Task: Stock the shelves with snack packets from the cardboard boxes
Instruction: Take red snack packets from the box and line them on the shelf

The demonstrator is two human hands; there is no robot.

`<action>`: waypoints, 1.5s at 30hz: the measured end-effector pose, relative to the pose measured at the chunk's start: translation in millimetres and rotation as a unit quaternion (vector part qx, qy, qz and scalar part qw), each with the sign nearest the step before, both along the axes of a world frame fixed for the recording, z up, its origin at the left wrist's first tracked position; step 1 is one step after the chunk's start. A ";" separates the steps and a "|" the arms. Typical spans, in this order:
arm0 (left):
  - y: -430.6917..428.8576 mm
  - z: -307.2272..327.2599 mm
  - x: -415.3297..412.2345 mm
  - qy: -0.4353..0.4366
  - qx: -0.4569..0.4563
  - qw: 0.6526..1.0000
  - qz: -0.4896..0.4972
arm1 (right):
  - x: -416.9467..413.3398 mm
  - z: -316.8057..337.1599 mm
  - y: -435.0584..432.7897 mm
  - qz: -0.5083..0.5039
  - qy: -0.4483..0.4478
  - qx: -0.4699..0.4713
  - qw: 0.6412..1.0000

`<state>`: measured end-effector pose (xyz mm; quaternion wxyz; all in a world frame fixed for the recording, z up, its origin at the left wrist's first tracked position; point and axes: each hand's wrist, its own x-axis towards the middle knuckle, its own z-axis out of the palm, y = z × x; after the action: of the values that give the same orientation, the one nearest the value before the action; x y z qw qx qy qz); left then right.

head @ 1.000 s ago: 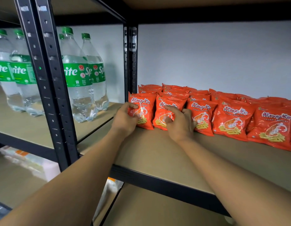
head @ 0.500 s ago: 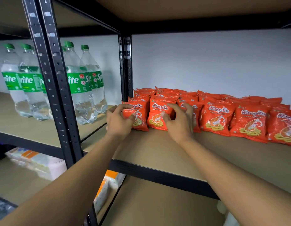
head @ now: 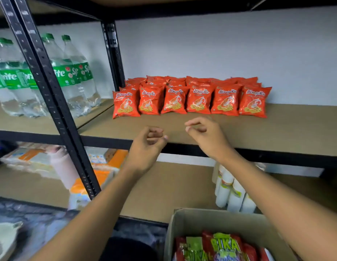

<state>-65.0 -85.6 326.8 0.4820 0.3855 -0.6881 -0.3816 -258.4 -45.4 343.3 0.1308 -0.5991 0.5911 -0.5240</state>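
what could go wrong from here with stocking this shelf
1. The orange packets stand on edge in tight rows; nudging them while adding stock may topple the front row.
2. The Bika packets in the cardboard box are a different product; they could get mixed in unless placed on the bare shelf to the right.
The left hand and right hand hold nothing.

Soda bottles: clear, green labels and caps, upright on my left.
Wrapped packs: orange and white, blurred, below the bottles.
White stacks: low on my right.
Wall: plain white.
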 end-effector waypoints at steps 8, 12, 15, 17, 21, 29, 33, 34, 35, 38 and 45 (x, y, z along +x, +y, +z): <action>78.9 -66.8 -20.8 -0.122 0.085 0.985 -0.084 | -37.0 -67.6 94.4 0.022 -0.042 0.090 0.995; 105.9 -95.8 -33.9 -0.176 0.136 0.969 -0.110 | -47.1 -112.9 121.9 0.028 -0.042 0.143 0.988; 118.3 -124.3 -40.4 -0.190 0.169 0.959 -0.124 | -50.1 -141.6 137.8 0.026 -0.052 0.187 0.981; 122.1 -147.2 -42.9 -0.195 0.197 0.952 -0.131 | -50.5 -157.7 144.0 0.036 -0.049 0.227 0.972; 125.9 -195.1 -43.4 -0.284 0.232 0.919 -0.142 | -46.7 -191.4 150.6 0.063 -0.074 0.317 0.944; 129.1 -252.0 -32.7 -0.444 0.250 0.852 -0.122 | -32.6 -254.3 165.2 0.128 -0.137 0.518 0.834; 130.9 -272.7 -39.9 -0.499 0.245 0.817 -0.150 | -29.3 -275.6 165.8 0.130 -0.162 0.564 0.799; 132.7 -276.4 -41.4 -0.512 0.239 0.810 -0.157 | -28.7 -279.1 165.4 0.131 -0.168 0.572 0.792; 132.3 -282.6 -41.9 -0.525 0.228 0.805 -0.154 | -27.3 -281.9 165.0 0.131 -0.175 0.579 0.786; 134.6 -293.7 -38.9 -0.568 0.179 0.791 -0.141 | -22.8 -294.4 165.1 0.128 -0.201 0.600 0.763; 134.3 -293.4 -37.4 -0.595 0.181 0.763 -0.174 | -9.7 -316.4 170.1 0.171 -0.273 0.668 0.671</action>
<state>-102.4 48.7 33.4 -0.1783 0.4888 -0.8100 -0.2706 -268.1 124.7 26.9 0.7388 -0.2727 0.6085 -0.0978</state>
